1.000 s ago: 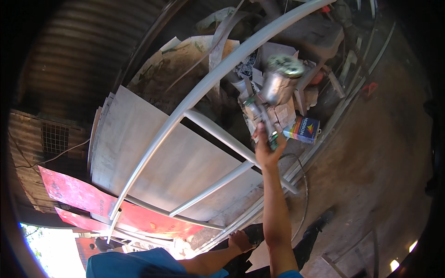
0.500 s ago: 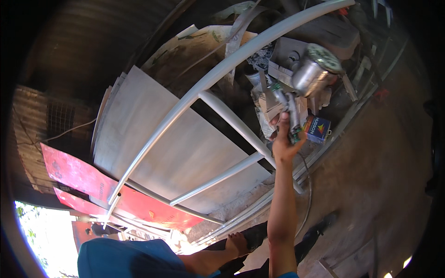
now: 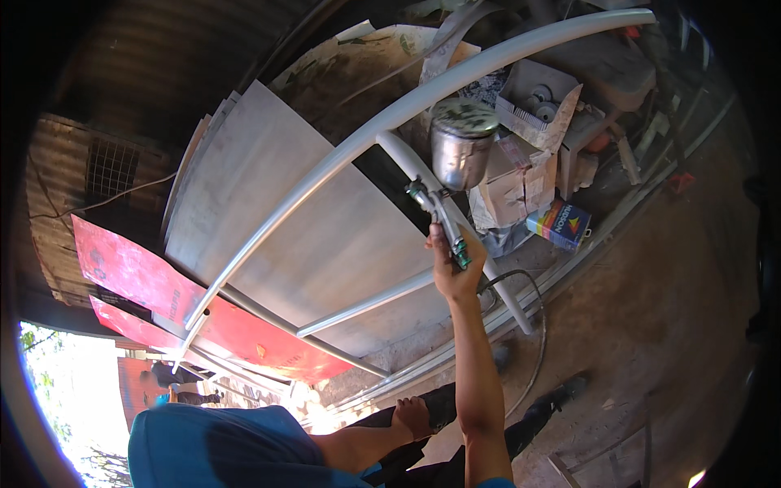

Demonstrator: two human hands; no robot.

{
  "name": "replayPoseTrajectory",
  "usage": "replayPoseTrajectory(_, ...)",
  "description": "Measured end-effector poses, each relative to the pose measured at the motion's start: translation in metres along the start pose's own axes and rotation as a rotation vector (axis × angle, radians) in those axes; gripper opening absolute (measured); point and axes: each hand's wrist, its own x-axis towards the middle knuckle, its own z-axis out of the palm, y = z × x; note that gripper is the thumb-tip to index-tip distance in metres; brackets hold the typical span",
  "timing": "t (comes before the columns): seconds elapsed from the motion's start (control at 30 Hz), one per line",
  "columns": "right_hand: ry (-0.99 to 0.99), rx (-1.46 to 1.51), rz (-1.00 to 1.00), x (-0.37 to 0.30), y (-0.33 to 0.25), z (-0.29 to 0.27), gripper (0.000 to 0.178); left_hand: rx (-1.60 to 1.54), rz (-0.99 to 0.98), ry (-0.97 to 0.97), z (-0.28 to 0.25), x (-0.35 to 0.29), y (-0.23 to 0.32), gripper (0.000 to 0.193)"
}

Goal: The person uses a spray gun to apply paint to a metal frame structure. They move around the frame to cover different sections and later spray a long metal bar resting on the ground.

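My right hand [image 3: 458, 275] is wrapped round the handle of a spray gun [image 3: 446, 218] with a shiny metal cup [image 3: 460, 154] on top. The cup's lid is smeared with paint. Behind the gun runs a silver-grey frame of bent metal tubes [image 3: 488, 67], its curved rail sweeping from upper right to lower left. A hose [image 3: 543, 325] loops down beside my right forearm. Resting on my dark-trousered leg, my left hand [image 3: 412, 416] lies with its fingers laid over the cloth and holds nothing I can see.
Large grey sheets [image 3: 268, 187] lean behind the frame, with red panels [image 3: 130, 264] at lower left. Past the gun are an open carton [image 3: 561, 89], other cardboard and a colourful rectangular can [image 3: 560, 224]. Another person [image 3: 171, 378] shows far off at lower left.
My right hand has carried the spray gun leftward, so it now overlaps the frame's crossbar. The gun's cup stands more upright. My left hand stays on my leg.
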Motion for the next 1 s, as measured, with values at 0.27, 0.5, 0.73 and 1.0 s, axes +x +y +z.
replayPoseTrajectory(0.27, 0.290, -0.097, 0.018, 0.043, -0.001, -0.029, 0.028, -0.020, -0.016, -0.032, -0.001, 0.000, -0.002, 0.101)
replayPoseTrajectory(0.5, 0.417, -0.032, -0.142, 0.069, -0.031, -0.042, 0.035, 0.010, 0.013, -0.055, 0.002, 0.000, -0.006, 0.103)
replayPoseTrajectory(0.73, 0.297, 0.020, 0.164, 0.049, -0.026, -0.053, 0.035, 0.064, 0.027, -0.079, -0.005, 0.002, 0.000, 0.103)
replayPoseTrajectory(1.0, -0.086, 0.070, 0.138, 0.003, -0.007, -0.047, 0.013, 0.088, 0.015, -0.061, -0.010, 0.005, 0.008, 0.103)
